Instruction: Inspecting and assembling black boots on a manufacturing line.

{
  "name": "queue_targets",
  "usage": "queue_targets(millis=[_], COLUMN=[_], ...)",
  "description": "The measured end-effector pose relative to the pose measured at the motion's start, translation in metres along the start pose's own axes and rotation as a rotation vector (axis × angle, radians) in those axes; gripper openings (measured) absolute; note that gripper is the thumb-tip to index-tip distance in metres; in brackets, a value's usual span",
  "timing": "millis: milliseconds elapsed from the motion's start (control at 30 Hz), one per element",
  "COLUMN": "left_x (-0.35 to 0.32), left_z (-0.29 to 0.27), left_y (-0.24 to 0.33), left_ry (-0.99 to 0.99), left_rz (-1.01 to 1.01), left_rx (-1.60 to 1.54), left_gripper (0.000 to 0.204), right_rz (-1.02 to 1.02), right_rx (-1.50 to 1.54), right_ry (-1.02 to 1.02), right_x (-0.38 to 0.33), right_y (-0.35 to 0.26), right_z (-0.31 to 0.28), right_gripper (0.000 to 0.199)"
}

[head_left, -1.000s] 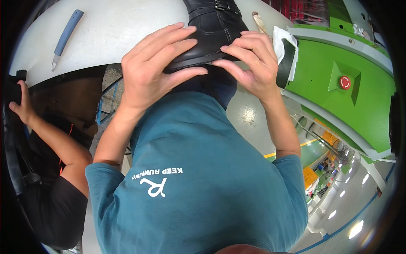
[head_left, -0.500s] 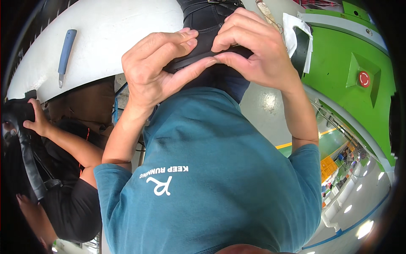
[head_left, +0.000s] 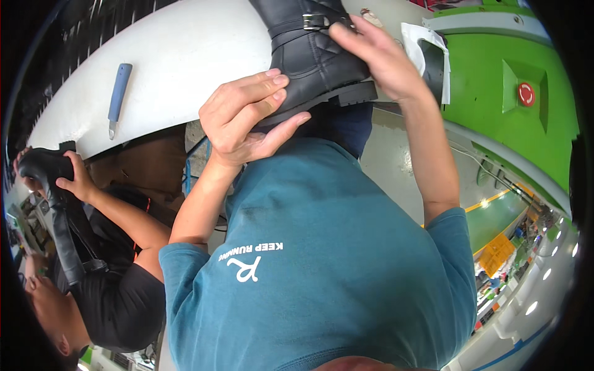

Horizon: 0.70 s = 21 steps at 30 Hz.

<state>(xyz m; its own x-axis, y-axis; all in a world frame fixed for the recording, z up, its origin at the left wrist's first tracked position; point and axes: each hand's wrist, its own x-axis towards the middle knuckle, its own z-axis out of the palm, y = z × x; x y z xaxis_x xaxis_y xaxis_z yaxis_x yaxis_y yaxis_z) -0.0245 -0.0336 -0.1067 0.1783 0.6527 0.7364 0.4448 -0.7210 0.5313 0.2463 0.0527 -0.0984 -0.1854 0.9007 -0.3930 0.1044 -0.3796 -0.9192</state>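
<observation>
Left hand (head_left: 247, 120): fingers curled and closed against the sole edge and lower side of the black boot (head_left: 312, 55), thumb extended under the sole. The hand grips the boot at its near left end.

Right hand (head_left: 380, 59): laid flat over the right side of the boot, fingers extended toward the buckle strap (head_left: 312, 23). The fingers rest on the upper; whether the thumb closes around the far side cannot be told, as the boot hides it.

Black boot: held between both hands at the near edge of the white table (head_left: 185, 55), directly above the person's teal shirt (head_left: 322, 272). The treaded sole faces near and right; the shaft runs toward the far side and is cut off by the frame top.

Surroundings, outward from the hands:
- A white tray-like part (head_left: 427, 52) with a dark opening lies just right of the right hand.
- A green machine housing (head_left: 495, 123) with a red round button (head_left: 526, 94) stands further right.
- A blue-handled tool (head_left: 117, 96) lies on the white table, well apart to the left.
- At the far left, a co-worker's hand (head_left: 77, 179) holds a second black boot (head_left: 55, 210).
</observation>
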Motion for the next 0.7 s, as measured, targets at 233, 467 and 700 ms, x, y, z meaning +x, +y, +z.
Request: queue_targets(millis=[233,467,700], left_x=[0.045,0.184,0.199], left_z=[-0.024,-0.050,-0.075], left_y=[0.022,0.086,0.070], left_ry=[-0.028,-0.367,-0.778], left_rz=[0.113,0.396,0.197], left_rx=[0.042,0.489,0.678], left_gripper=[0.054,0.096,0.063], right_rz=[-0.553,-1.081,-0.997], right_rx=[-0.037,-0.862,0.007], right_ry=[-0.161,-0.224,0.090], right_x=[-0.057,-0.081,-0.044], right_y=[-0.064,-0.142,-0.079], right_z=[0.022,0.016,-0.022], right_gripper=[0.063,0.057,0.057])
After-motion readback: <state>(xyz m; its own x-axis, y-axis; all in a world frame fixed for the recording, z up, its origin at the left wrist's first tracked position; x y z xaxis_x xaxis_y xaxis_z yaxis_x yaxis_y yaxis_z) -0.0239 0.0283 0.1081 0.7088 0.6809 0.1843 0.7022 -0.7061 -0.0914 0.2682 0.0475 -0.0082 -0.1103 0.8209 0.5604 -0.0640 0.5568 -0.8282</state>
